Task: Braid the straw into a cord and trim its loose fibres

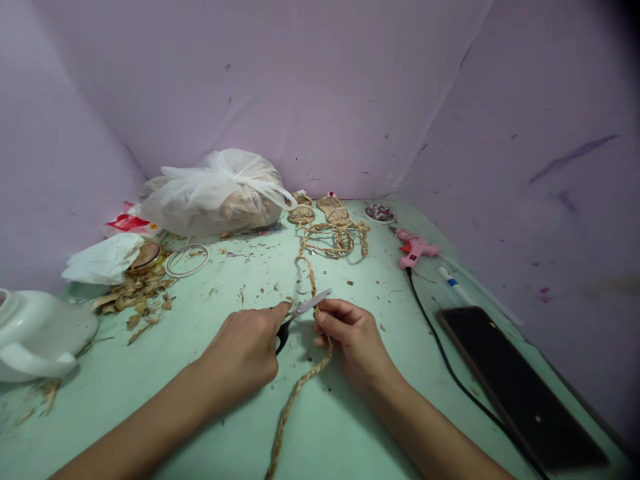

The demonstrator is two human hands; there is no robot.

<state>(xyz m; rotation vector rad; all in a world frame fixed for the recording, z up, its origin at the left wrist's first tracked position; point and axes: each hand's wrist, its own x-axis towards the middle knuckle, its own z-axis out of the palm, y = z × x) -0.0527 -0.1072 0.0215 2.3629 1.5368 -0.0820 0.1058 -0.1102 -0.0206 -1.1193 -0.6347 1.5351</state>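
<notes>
My left hand [245,350] is closed round the black handles of a small pair of scissors [306,309], whose blades point right and up. The blades meet a braided straw-coloured rope [300,387] that runs from the near edge of the green table [350,427] toward the back. My right hand [353,333] pinches this rope just right of the blades. Further back the rope joins a loose pile of braid [340,237].
A white plastic bag [215,193] sits at the back left, with dry husk scraps [135,293], a metal ring [187,260] and a white pot [35,333] on the left. A pink glue gun [415,248], its black cord [440,340], a pen [453,281] and a dark tablet [515,380] lie right.
</notes>
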